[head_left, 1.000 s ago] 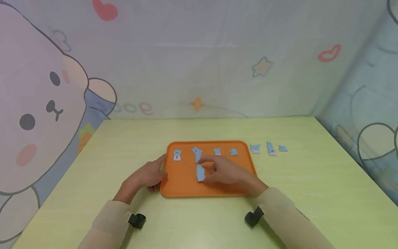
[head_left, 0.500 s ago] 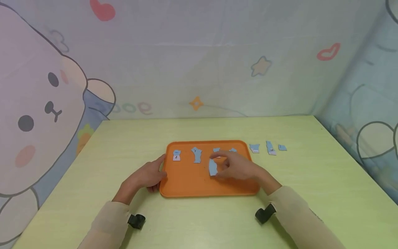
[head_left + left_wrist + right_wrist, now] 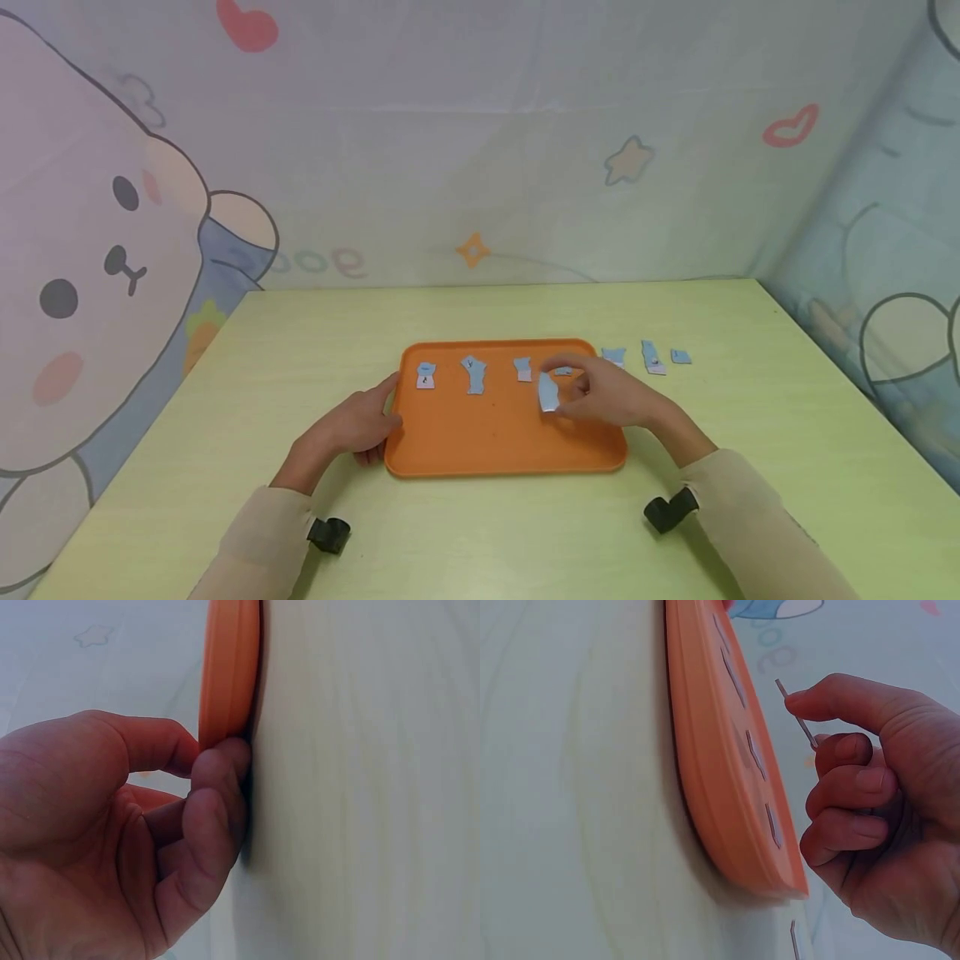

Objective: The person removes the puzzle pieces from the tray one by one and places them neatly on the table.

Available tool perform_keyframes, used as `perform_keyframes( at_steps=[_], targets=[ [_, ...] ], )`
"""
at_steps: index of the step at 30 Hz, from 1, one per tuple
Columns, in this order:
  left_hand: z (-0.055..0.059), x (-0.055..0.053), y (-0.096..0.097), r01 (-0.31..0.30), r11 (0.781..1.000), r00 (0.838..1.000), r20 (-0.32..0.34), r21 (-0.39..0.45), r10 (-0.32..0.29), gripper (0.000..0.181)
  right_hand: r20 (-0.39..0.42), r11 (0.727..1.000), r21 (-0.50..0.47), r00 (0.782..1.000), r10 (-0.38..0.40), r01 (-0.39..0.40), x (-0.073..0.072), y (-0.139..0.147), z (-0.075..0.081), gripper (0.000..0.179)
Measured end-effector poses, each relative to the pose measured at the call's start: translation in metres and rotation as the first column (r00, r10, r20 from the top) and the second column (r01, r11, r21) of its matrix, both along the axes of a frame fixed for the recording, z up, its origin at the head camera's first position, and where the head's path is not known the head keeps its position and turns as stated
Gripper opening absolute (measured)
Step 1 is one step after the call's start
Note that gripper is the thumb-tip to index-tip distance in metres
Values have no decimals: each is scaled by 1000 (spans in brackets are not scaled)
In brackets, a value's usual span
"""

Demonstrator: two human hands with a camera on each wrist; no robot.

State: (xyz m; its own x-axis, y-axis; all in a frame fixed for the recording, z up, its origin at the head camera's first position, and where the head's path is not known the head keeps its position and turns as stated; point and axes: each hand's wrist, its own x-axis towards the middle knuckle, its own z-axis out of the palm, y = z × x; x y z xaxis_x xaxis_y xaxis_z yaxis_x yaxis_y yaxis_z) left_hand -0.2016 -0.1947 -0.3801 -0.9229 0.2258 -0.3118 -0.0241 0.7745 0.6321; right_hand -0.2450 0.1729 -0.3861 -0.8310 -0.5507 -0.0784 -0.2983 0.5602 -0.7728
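Note:
My right hand [image 3: 611, 393] pinches a light-blue puzzle piece [image 3: 548, 393] between thumb and forefinger above the right part of the orange tray [image 3: 465, 442]. Edge-on in the right wrist view, this thin piece [image 3: 801, 722] stands off the tray, the other fingers curled in. At the tray's left edge, my left hand [image 3: 360, 422] grips the rim, its thumb and curled fingers against the side [image 3: 227, 682]. Toward the tray's back lie a blue-and-white piece [image 3: 426, 376], a longer blue piece [image 3: 475, 376] and a small piece [image 3: 523, 369]. Another piece [image 3: 564, 371] is partly hidden behind my right hand.
To the tray's right on the pale yellow-green table [image 3: 750, 467] lie a partly covered piece [image 3: 613, 354], a tall narrow piece [image 3: 652, 357] and a small square-like piece [image 3: 681, 357]. A patterned cloth [image 3: 420, 167] hangs behind the table.
My right hand has carried the pinched puzzle piece rightward and slightly back across the tray, away from the long blue piece. My left hand has stayed at the tray's left edge.

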Motion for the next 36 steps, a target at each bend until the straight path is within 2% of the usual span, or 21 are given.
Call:
perform_keyframes(
  at_steps=[7,32,36],
  targets=[
    [1,0,1,-3,1000,1000,-6,-25,2,72,8,1000,7,1000,-23,23,-2,12,0,52],
    [2,0,1,5,999,1000,-13,-32,-6,72,62,997,-1,995,-78,78,-13,38,-2,48],
    [3,0,1,2,999,1000,-5,-38,-2,73,91,996,-3,992,-90,90,-15,43,-3,46]
  ],
)
